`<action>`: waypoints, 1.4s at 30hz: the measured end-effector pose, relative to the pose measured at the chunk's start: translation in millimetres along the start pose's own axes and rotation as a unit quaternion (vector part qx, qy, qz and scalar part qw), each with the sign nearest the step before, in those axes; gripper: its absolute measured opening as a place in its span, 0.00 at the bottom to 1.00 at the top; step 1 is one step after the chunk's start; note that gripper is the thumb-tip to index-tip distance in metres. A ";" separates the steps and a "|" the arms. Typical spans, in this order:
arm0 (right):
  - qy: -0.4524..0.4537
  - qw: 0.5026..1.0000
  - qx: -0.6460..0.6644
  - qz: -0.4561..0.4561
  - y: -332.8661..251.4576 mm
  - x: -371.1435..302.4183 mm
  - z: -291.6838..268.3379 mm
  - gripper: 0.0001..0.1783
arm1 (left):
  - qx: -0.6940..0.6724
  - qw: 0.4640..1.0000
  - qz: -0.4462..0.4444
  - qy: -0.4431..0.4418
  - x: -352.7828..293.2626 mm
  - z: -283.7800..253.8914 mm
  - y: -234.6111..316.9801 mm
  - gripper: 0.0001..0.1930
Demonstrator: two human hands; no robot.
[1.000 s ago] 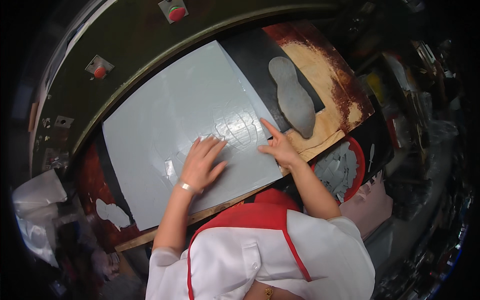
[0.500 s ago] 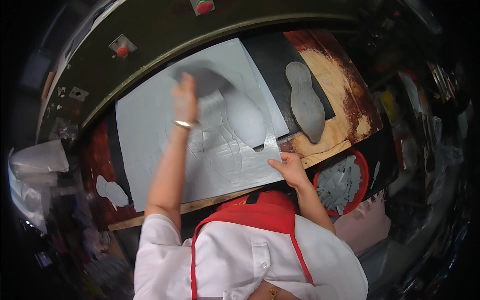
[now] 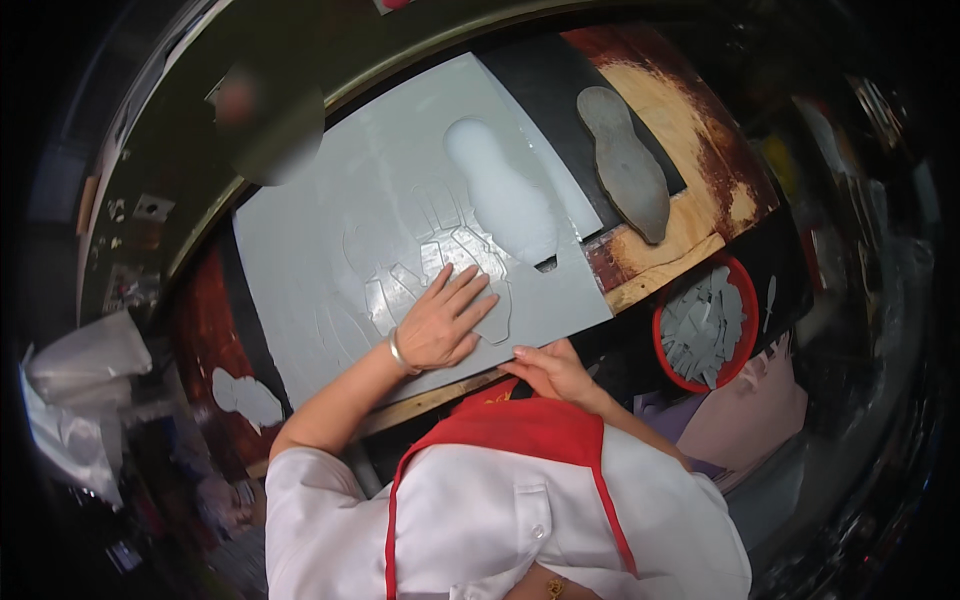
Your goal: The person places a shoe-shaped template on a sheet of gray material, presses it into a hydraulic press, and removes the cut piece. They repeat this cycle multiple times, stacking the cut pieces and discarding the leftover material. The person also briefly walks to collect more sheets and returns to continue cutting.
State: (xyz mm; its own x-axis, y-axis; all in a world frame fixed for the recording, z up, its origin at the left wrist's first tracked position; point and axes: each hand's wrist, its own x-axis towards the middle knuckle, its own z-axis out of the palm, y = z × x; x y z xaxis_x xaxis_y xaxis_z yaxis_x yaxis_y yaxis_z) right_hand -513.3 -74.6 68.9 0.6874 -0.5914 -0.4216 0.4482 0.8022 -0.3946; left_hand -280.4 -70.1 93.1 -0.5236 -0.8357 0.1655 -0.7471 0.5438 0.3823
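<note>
Spread flat, the left hand (image 3: 440, 325) rests on one grey sheet (image 3: 400, 205) atop one board (image 3: 665, 110); the right hand (image 3: 555, 370), partly hidden, meets the sheet's near edge, pinch unclear. One upper-left grey shape (image 3: 285, 140) is blurred.

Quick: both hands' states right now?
Left hand: open, palm down over the grey sheet.
Right hand: at the sheet's near edge, partly hidden; whether it grips cannot be told.

Cut lines (image 3: 498, 342) partly hidden under your left hand (image 3: 437, 328), grey shape (image 3: 285, 138) blurred past recognition, top red button (image 3: 397, 3) cut off.
</note>
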 end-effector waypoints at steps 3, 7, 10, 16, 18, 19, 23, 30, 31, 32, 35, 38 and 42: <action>0.019 0.998 0.068 0.002 17.5 4.7 8.8 0.25 | -0.060 0.998 0.018 -0.014 -8.7 -8.5 -8.3 0.31; 0.046 0.995 0.040 -0.076 33.3 13.0 22.2 0.24 | -0.119 0.990 0.042 0.056 0.5 4.2 -30.0 0.29; 0.149 0.981 0.014 -0.127 39.4 19.2 28.7 0.23 | -0.213 0.970 0.008 0.114 12.4 7.5 -46.1 0.19; 0.154 0.980 0.041 -0.120 34.3 19.9 32.7 0.24 | -0.230 0.791 -0.157 0.544 28.5 -141.6 -108.8 0.18; 0.142 0.980 -0.009 -0.136 36.2 15.8 36.6 0.26 | -0.199 0.798 -0.084 0.563 19.2 -187.6 -125.5 0.13; 0.119 0.982 -0.011 -0.148 39.7 14.9 39.3 0.32 | -0.194 0.806 -0.050 0.557 10.4 -196.7 -126.9 0.12; 0.104 0.992 -0.050 -0.046 65.1 12.1 48.7 0.42 | 0.034 0.928 -0.070 0.365 -25.4 -136.3 -88.3 0.14; 0.038 0.994 0.106 -0.009 91.3 22.8 54.5 0.27 | -0.050 0.997 0.060 -0.003 -77.4 -33.9 -40.5 0.28; 0.065 0.991 0.117 0.010 93.2 24.7 56.2 0.25 | -0.059 0.997 0.053 -0.012 -82.5 -31.6 -45.9 0.28; 0.025 0.993 0.113 -0.020 94.9 25.7 58.1 0.24 | -0.067 0.996 0.051 -0.004 -84.7 -28.7 -50.7 0.28; 0.007 0.989 0.114 -0.091 98.8 30.7 64.8 0.25 | -0.158 0.985 0.019 0.072 -78.8 -23.9 -57.8 0.25; 0.051 0.994 0.073 -0.057 96.8 33.5 67.2 0.24 | -0.261 0.926 -0.172 0.213 -62.9 -40.8 -58.2 0.16; 0.092 0.993 0.056 -0.046 92.4 30.7 66.4 0.26 | -0.201 0.771 -0.244 0.552 -44.1 -127.9 -101.0 0.16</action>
State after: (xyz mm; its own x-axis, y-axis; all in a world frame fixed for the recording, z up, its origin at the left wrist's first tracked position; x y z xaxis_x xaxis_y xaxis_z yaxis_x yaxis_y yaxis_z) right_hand -412.9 -13.1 73.7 0.5286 -0.6597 -0.5342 0.5727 0.7417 -0.3493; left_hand -129.4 -97.9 163.4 0.6144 -0.6097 0.5008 -0.4408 0.2612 0.8588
